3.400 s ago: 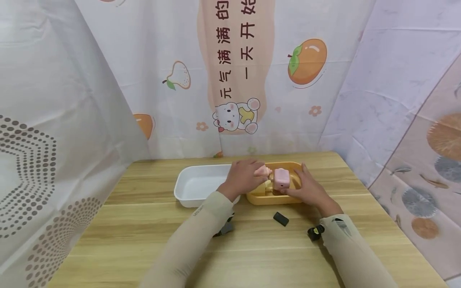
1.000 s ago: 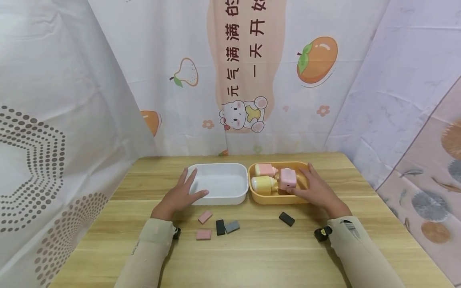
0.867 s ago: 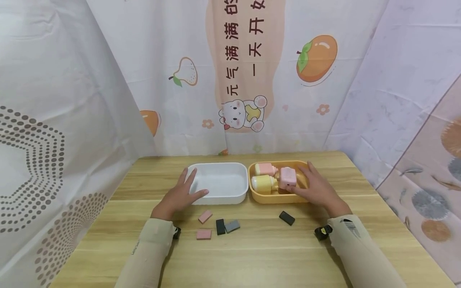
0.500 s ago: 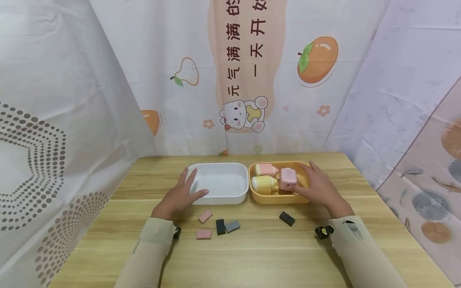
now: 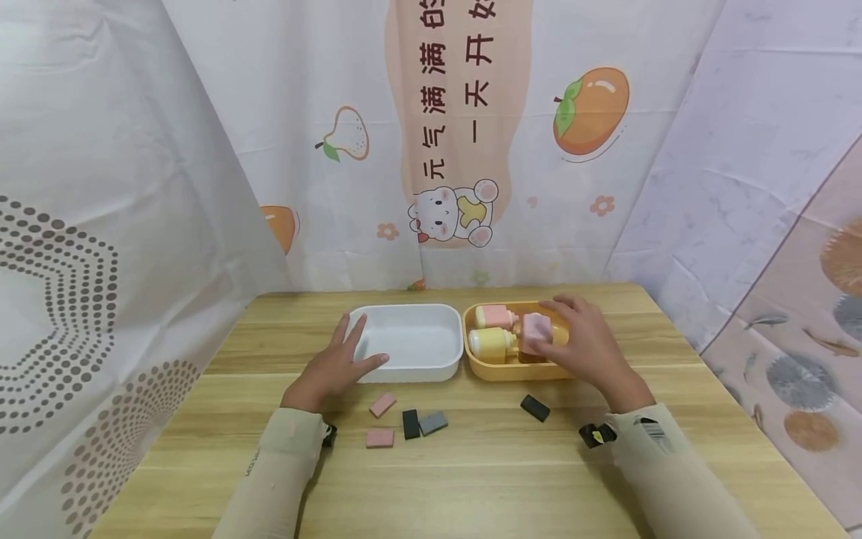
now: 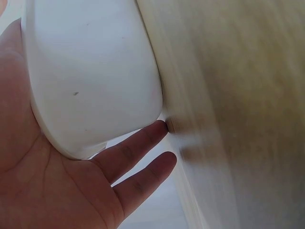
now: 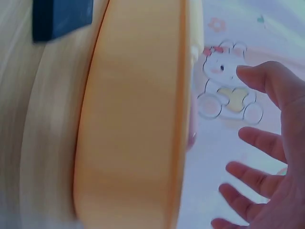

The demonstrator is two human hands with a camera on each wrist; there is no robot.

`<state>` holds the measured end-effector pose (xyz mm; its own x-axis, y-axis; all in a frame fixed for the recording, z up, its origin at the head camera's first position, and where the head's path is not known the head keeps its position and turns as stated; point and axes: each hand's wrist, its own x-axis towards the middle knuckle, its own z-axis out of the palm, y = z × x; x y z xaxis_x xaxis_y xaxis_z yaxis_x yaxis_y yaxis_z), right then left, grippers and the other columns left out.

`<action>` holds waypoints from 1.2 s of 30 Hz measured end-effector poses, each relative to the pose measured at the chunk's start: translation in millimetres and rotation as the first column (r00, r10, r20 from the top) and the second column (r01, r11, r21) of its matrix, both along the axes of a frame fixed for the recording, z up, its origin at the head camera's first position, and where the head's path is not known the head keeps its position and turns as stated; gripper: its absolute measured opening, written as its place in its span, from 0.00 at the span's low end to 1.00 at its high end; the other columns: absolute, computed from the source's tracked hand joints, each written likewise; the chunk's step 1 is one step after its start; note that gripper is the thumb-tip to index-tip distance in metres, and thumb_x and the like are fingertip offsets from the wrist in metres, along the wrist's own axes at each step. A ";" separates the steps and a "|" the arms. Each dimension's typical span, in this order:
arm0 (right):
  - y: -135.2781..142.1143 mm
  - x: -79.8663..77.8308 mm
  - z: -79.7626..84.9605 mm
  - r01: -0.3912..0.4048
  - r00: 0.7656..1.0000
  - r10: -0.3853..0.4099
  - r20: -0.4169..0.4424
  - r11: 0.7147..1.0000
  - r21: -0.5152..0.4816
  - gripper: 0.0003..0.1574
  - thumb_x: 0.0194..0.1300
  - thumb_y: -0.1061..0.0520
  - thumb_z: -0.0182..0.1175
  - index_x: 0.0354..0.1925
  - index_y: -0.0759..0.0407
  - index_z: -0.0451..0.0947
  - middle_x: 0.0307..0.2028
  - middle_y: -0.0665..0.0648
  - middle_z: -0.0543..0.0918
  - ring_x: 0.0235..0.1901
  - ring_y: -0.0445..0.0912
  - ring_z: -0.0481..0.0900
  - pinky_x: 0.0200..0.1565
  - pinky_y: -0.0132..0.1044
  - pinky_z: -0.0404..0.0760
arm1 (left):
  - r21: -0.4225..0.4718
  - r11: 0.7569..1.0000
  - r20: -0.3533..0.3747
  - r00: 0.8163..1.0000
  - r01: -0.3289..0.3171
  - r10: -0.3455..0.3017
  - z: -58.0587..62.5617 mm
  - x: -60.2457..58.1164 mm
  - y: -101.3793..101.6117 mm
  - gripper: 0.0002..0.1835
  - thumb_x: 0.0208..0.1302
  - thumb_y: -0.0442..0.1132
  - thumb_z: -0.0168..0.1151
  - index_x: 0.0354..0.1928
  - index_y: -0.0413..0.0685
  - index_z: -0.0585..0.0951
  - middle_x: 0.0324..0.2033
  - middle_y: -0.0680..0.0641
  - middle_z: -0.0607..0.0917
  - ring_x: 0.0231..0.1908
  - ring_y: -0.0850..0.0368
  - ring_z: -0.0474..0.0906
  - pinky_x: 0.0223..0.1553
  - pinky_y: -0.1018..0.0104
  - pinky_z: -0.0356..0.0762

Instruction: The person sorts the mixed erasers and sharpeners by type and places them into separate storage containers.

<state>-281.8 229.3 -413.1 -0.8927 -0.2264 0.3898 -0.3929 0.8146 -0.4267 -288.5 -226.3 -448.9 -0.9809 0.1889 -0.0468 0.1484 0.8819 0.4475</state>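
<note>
My left hand rests on the left end of a white tray, its fingers spread. In the left wrist view, the palm lies against the white tray and straight fingers extend along its end. My right hand hovers over the right side of a yellow-orange tray. The right wrist view shows its fingers apart, above the rim, with nothing between them. Inside that tray lie a pink toy bottle, a yellow toy bottle and a pink cube-shaped piece, nearest my right hand.
In front of the white tray lie two pink blocks, a black block and a grey block. Another black block lies before the yellow-orange tray. A printed curtain hangs behind the wooden table.
My left hand has gone from the yellow-orange tray to the white tray's left end. My right hand has just lifted off the yellow-orange tray's right end and shifted left over it.
</note>
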 end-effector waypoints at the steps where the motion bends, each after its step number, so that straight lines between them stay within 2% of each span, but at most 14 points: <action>1: -3.4 1.3 0.6 -0.015 1.000 0.015 -0.011 1.000 -0.006 0.44 0.58 0.39 0.77 0.66 0.55 0.77 0.66 0.66 0.74 0.65 0.67 0.68 0.63 0.67 0.67 | -0.001 1.000 0.002 1.000 0.001 -0.001 0.0 0.1 -0.4 0.58 0.64 0.80 0.50 0.85 0.61 0.41 0.83 0.41 0.33 0.69 0.29 0.70 0.61 0.31 0.73; 6: -20.3 6.7 1.8 -0.091 0.992 0.090 -0.092 0.996 -0.009 0.38 0.55 0.42 0.79 0.60 0.52 0.83 0.53 0.59 0.82 0.55 0.57 0.75 0.55 0.59 0.74 | -0.006 1.000 0.013 1.000 0.001 -0.001 1.0 0.3 -1.2 0.59 0.63 0.81 0.49 0.85 0.61 0.40 0.83 0.43 0.31 0.68 0.30 0.71 0.60 0.32 0.74; 11: -32.4 9.3 -0.2 -0.181 0.969 0.186 -0.161 0.982 0.043 0.34 0.52 0.41 0.81 0.54 0.54 0.86 0.44 0.56 0.84 0.46 0.51 0.78 0.49 0.50 0.76 | -0.007 1.000 0.005 1.000 0.006 -0.006 2.0 -2.5 0.9 0.59 0.63 0.81 0.49 0.85 0.61 0.39 0.83 0.43 0.31 0.67 0.29 0.72 0.59 0.33 0.75; 15: -42.6 15.8 -3.4 -0.225 0.968 0.227 -0.106 0.974 0.035 0.32 0.54 0.40 0.80 0.53 0.53 0.86 0.42 0.51 0.83 0.39 0.45 0.77 0.43 0.40 0.77 | 0.003 1.000 0.001 1.000 0.010 -0.010 1.1 -3.4 0.7 0.59 0.63 0.81 0.49 0.85 0.62 0.39 0.83 0.43 0.31 0.68 0.29 0.72 0.60 0.32 0.74; 21: -62.1 23.0 -10.0 -0.332 0.943 0.332 0.004 0.942 0.044 0.21 0.57 0.43 0.78 0.46 0.51 0.88 0.25 0.39 0.79 0.26 0.35 0.75 0.31 0.30 0.76 | -0.003 1.000 -0.007 1.000 0.009 -0.009 -4.6 -4.2 -3.8 0.59 0.62 0.82 0.48 0.84 0.62 0.39 0.83 0.42 0.32 0.67 0.31 0.73 0.60 0.34 0.75; 24: -72.8 24.7 -12.6 -0.367 0.930 0.363 0.063 0.929 0.052 0.19 0.57 0.44 0.79 0.44 0.48 0.88 0.22 0.36 0.77 0.23 0.32 0.73 0.28 0.29 0.75 | 0.003 1.000 -0.011 1.000 0.011 -0.011 -5.1 -2.6 -6.8 0.59 0.63 0.82 0.48 0.84 0.61 0.39 0.83 0.41 0.32 0.67 0.30 0.73 0.59 0.34 0.75; 30: -85.9 28.6 -18.4 -0.390 0.918 0.382 0.105 0.918 0.073 0.16 0.57 0.43 0.79 0.42 0.42 0.86 0.21 0.36 0.77 0.22 0.31 0.74 0.28 0.29 0.75 | 0.010 1.000 -0.004 1.000 0.023 -0.023 -5.6 -2.6 -6.7 0.59 0.63 0.81 0.48 0.85 0.60 0.39 0.83 0.41 0.32 0.66 0.30 0.73 0.58 0.33 0.75; 36: -96.5 31.1 -23.1 -0.412 0.894 0.394 0.211 0.910 0.046 0.18 0.60 0.44 0.76 0.47 0.48 0.88 0.22 0.37 0.78 0.22 0.32 0.75 0.27 0.30 0.76 | 0.020 1.000 0.002 1.000 0.012 -0.012 -4.6 -0.9 -5.8 0.59 0.62 0.82 0.49 0.85 0.62 0.40 0.83 0.44 0.31 0.66 0.32 0.75 0.60 0.34 0.75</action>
